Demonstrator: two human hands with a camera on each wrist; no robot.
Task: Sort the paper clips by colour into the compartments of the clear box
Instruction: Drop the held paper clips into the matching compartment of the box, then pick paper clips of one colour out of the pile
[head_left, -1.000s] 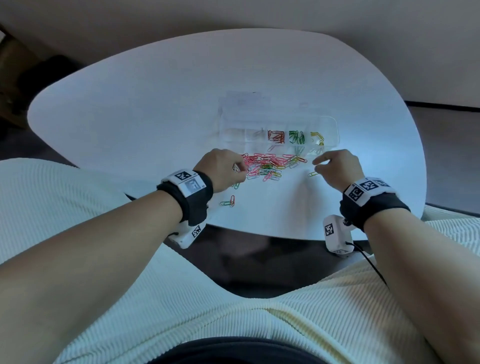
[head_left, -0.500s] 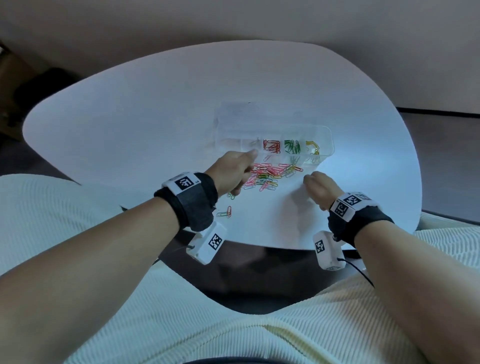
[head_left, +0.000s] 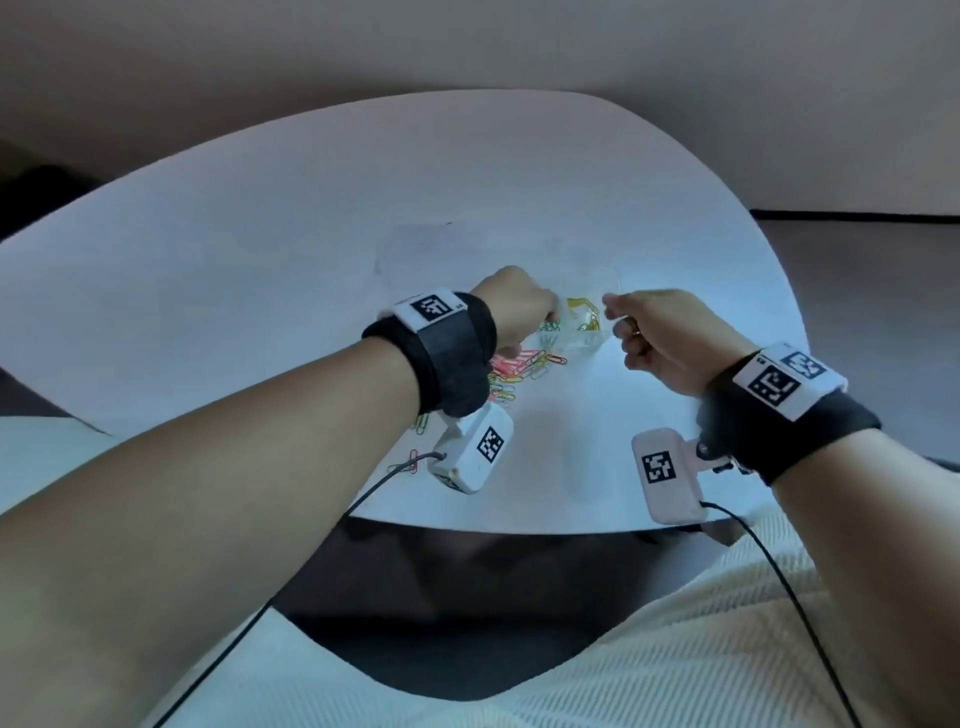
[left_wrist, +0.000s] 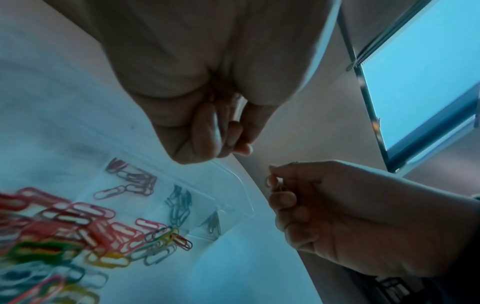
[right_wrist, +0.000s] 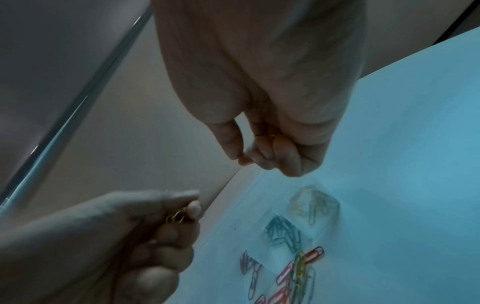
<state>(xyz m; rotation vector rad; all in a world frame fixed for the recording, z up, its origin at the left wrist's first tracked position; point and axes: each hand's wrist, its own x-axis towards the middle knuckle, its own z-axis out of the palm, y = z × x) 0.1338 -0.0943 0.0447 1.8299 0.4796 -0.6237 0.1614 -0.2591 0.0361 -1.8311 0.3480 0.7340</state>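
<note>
Right wrist view: left hand (right_wrist: 109, 236), raised over the table edge, thumb and forefinger pinched on a yellowish clip (right_wrist: 176, 217); remaining fingers curled.

Left wrist view: right hand (left_wrist: 350, 216), also raised, fingertips pinched on a second clip (left_wrist: 270, 182), colour unclear but apparently yellow; other fingers folded in.

Clear box (head_left: 597, 338): thin transparent plastic with rounded corners and barely visible partitions, lying on the table just beneath and between both hands. Compartments hold dark red clips (left_wrist: 130, 174), green clips (left_wrist: 179, 207) and yellow clips (head_left: 582, 312), each separate.

Loose clips (head_left: 519, 369): a mixed heap of red, pink, green, yellow and pale bent wire loops with a smooth coating, touching the box's near side, with a few strays nearer the table edge.

Table (head_left: 260, 260): white, smooth, matt, rounded outline.

Hazards, as judged:
- Slick, thin wire may slip from a fingertip pinch and land in the wrong compartment.
- The hands are crowded together over one end, so they may collide.
- The light box may slide if knocked.
- Faint dividers invite misplacement.
- Heaped loops tend to interlock, so one clip may drag up another.
</note>
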